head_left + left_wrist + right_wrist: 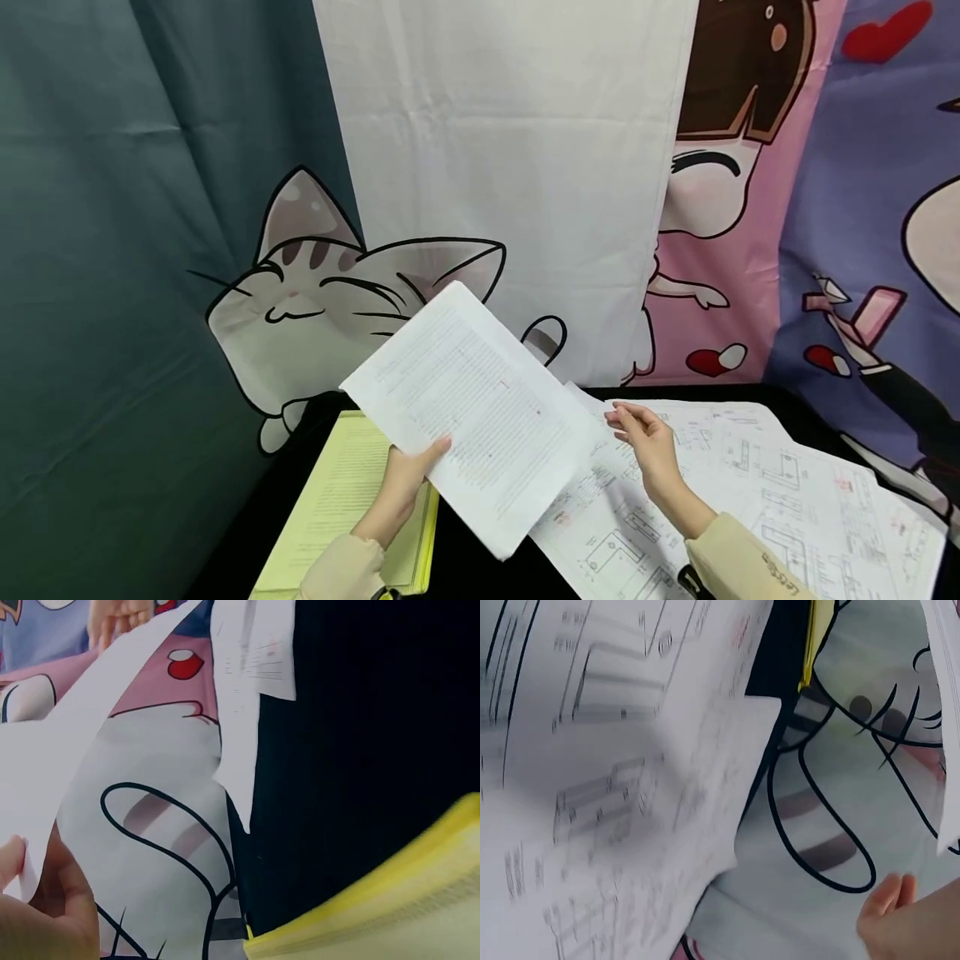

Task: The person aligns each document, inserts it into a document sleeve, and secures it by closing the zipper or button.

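Note:
My left hand (411, 475) grips a white printed sheet (480, 400) at its lower left edge, thumb on the front and fingers behind. The sheet is raised and tilted above the table; small red marks show among its lines of text. In the left wrist view, the sheet (82, 712) bends away from the pinching left hand (52, 900). Just off the sheet's right side, my right hand (651, 442) hovers above drawing papers (750, 483), its fingers loosely bent and holding nothing. The right wrist view shows only part of this hand (900, 915).
To the left lies a yellow-edged stack of pages (352, 500), close under the left forearm. Overlapping sheets with technical drawings spread across the right side of the black table (480, 575). Behind it hangs a curtain (510, 167) with cartoon figures.

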Available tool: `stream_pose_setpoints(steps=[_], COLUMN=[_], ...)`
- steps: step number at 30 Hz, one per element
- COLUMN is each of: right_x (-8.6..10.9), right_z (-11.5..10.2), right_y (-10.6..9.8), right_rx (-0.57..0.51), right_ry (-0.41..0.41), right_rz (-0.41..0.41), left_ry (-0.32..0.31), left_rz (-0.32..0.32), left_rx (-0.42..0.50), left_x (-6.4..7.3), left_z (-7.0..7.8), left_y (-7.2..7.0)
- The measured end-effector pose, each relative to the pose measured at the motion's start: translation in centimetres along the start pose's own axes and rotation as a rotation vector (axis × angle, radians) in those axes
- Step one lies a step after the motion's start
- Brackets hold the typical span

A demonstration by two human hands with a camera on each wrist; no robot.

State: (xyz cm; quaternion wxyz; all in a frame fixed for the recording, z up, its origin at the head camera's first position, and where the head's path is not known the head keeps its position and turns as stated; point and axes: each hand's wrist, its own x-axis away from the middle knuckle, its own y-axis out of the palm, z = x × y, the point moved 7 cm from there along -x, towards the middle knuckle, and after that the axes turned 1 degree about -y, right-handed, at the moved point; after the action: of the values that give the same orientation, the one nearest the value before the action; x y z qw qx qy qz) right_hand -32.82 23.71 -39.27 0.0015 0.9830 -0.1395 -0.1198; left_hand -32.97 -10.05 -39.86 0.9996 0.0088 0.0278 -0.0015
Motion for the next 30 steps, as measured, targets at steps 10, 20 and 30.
stream_pose_setpoints(steps=[10,20,30], right_x=[1.2,2.1,2.5], right_z=[-1.4,-2.9,-2.2], right_y=[3.4,5.1,5.5], right_rx=[0.153,0.161,0.215], right_ry=[-0.083,-0.113,-0.112], right_rz=[-0.359,-0.473,-0.527], left_ry=[0.018,0.041,0.049], left_rz=[-0.233,-0.312,-0.361], left_rx=[-0.136,-0.174,-0.160], left_x=[3.0,3.7,4.2], left_z=[-0.9,-0.9,-1.7], left_y=[1.2,1.9,2.5])
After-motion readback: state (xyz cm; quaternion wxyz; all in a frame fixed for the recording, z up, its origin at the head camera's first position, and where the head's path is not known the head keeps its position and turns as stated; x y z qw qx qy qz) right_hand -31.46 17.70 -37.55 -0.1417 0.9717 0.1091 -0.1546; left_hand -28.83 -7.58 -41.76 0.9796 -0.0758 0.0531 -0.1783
